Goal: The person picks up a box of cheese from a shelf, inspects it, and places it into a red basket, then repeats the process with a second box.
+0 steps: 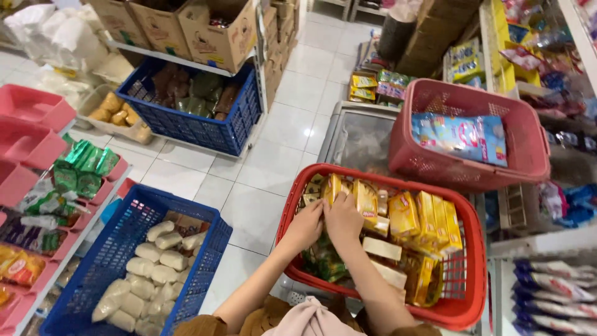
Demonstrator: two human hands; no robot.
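Yellow snack packets (407, 214) stand packed in rows inside a red plastic basket (476, 292), and both hands are down among them. The left hand (306, 227) and right hand (343, 219) touch side by side, fingers curled onto one packet (333, 186) at the row's end. Behind sits a pink basket (528, 155) with blue packs (463, 137); a blue crate (118, 249) stands on the floor to the left.
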